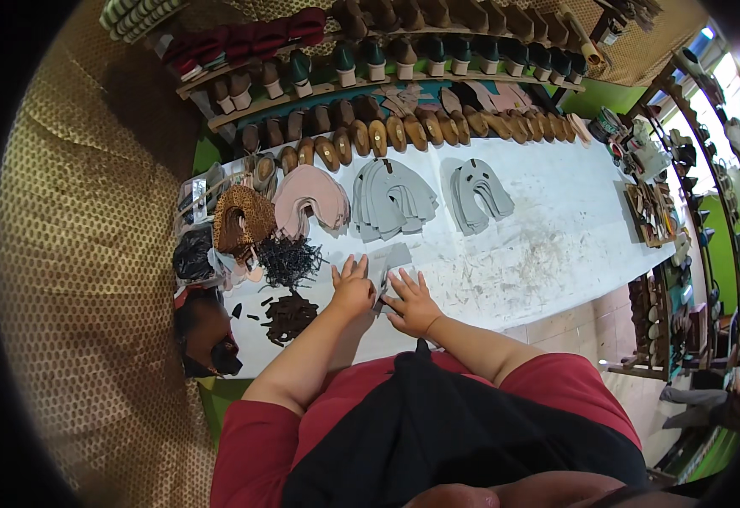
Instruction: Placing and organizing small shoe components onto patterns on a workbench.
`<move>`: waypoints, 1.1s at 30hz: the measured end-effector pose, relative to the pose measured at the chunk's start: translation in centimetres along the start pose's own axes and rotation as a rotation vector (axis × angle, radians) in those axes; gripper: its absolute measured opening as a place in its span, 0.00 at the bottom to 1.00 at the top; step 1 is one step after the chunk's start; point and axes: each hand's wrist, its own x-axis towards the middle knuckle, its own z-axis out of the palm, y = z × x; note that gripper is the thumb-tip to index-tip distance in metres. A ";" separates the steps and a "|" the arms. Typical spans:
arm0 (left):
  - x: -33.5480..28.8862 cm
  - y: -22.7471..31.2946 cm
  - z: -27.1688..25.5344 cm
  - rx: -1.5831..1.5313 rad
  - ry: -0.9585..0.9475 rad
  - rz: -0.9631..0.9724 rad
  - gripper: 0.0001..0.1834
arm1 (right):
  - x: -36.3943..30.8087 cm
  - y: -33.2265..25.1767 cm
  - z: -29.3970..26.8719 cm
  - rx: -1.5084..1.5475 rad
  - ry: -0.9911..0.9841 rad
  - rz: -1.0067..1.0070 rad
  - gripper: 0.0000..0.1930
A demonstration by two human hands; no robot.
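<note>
Across the long white surface (582,199), a stack of curved grey pieces (371,203) lies fanned, likely for easy picking, beyond the right grip (412,303), fingers spread, and the left grip (353,289), fingers parted, any thumb pinch impossible to tell, both seemingly steadying the small grey piece (399,256) between them.

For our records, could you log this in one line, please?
left hand: at grey piece | right hand: on it | grey stacks: beyond

A white table (573,233) bears grey cutouts (395,180), pink cutouts (311,188), brown strips (292,318).
</note>
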 end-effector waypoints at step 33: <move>-0.2 -1.4 -2.3 -0.042 0.003 0.165 0.06 | -0.2 0.6 0.6 -0.004 0.094 0.012 0.23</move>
